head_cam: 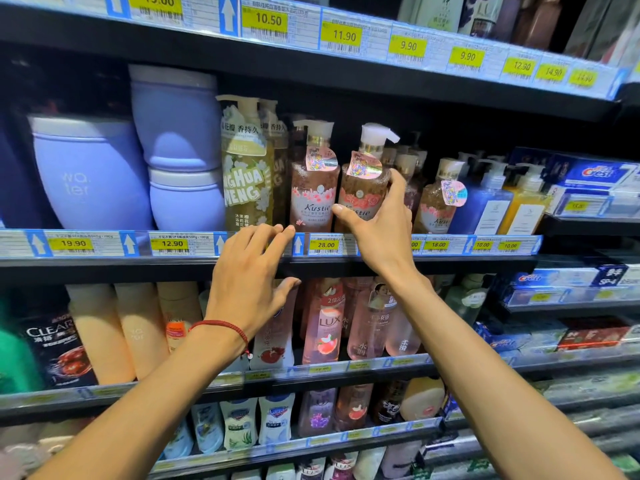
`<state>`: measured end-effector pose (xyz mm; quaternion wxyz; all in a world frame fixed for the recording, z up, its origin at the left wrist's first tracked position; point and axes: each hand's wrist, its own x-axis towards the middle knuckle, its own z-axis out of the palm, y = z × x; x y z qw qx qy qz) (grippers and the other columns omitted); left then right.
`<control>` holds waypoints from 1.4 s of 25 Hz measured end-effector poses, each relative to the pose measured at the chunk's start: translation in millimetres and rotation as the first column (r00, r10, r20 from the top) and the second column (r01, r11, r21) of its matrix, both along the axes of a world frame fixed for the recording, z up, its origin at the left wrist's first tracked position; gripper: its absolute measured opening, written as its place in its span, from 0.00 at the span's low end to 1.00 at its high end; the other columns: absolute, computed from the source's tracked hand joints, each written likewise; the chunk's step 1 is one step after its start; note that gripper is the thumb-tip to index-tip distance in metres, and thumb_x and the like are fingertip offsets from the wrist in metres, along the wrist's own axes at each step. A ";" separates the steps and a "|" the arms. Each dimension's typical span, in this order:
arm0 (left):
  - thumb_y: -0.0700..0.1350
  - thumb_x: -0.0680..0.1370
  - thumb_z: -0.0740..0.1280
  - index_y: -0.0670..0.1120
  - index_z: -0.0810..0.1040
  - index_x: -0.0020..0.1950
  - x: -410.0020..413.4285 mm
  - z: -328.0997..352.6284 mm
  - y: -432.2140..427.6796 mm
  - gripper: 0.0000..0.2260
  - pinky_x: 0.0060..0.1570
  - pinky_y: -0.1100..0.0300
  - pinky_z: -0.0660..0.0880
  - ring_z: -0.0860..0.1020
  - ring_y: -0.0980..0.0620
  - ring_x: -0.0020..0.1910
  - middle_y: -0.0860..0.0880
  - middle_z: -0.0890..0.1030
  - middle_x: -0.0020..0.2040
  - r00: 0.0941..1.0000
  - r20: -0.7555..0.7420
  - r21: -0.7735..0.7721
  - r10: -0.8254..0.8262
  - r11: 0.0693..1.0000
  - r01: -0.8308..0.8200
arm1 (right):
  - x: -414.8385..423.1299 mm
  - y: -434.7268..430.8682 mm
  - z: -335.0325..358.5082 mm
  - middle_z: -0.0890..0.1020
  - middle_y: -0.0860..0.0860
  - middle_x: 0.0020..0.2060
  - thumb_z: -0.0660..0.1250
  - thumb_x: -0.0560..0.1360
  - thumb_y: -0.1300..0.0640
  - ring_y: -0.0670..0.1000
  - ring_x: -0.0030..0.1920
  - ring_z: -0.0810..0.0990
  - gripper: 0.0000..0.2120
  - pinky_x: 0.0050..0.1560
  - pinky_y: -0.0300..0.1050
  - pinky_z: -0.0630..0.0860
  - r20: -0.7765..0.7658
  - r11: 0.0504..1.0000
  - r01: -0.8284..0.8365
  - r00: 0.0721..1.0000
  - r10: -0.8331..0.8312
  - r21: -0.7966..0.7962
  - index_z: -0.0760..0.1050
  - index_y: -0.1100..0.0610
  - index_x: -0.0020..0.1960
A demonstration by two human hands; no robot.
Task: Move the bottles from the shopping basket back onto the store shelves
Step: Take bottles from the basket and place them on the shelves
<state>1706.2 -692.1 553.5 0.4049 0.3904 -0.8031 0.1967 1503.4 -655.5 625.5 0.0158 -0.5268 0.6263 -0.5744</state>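
Presently: right hand (379,225) grips pink Kustie bottle (363,188) upright on shelf (104,263); left hand (249,271) open, holding nothing.

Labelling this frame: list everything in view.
held Kustie bottle: one, pink-amber, middle shelf
other Kustie bottles: two in front, pink-amber, flanking it
green pump bottles: two, green-white, left of those
purple tubs: three, lilac, middle shelf left
blue pump bottle: one, blue, middle shelf right
yellow pump bottle: one, yellow, beside it
Crest boxes: several, blue-white, far right
LUX bottle: one, pink, shelf below
price tags: many, yellow, shelf edges
left hand: one, open, by shelf edge
right hand: one, grips held Kustie bottle
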 end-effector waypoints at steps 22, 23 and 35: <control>0.51 0.70 0.80 0.44 0.72 0.73 -1.0 6.4 12.4 0.35 0.64 0.47 0.74 0.74 0.43 0.62 0.45 0.76 0.63 0.999 0.036 0.091 0.026 0.995 -0.030 | -27.1 1.1 -20.1 0.79 0.50 0.70 0.66 0.75 0.29 0.53 0.68 0.78 0.45 0.67 0.57 0.78 -0.273 0.992 0.018 0.962 0.016 0.122 0.54 0.51 0.81; 0.51 0.70 0.80 0.44 0.72 0.73 -0.7 7.0 12.9 0.35 0.64 0.47 0.73 0.73 0.43 0.63 0.45 0.76 0.63 0.999 0.045 0.095 0.027 0.995 -0.031 | -27.3 4.4 -22.5 0.77 0.51 0.72 0.65 0.77 0.31 0.54 0.70 0.77 0.43 0.68 0.57 0.76 -0.305 0.991 0.032 0.952 0.009 0.128 0.54 0.52 0.82; 0.57 0.77 0.67 0.43 0.64 0.79 5.0 20.1 36.4 0.35 0.76 0.41 0.62 0.65 0.38 0.75 0.40 0.69 0.75 0.962 0.256 0.131 0.094 0.983 -0.131 | -11.4 75.0 -45.2 0.76 0.55 0.69 0.68 0.78 0.47 0.57 0.71 0.73 0.25 0.71 0.53 0.70 -0.701 0.988 0.129 0.697 -0.155 -0.090 0.75 0.58 0.71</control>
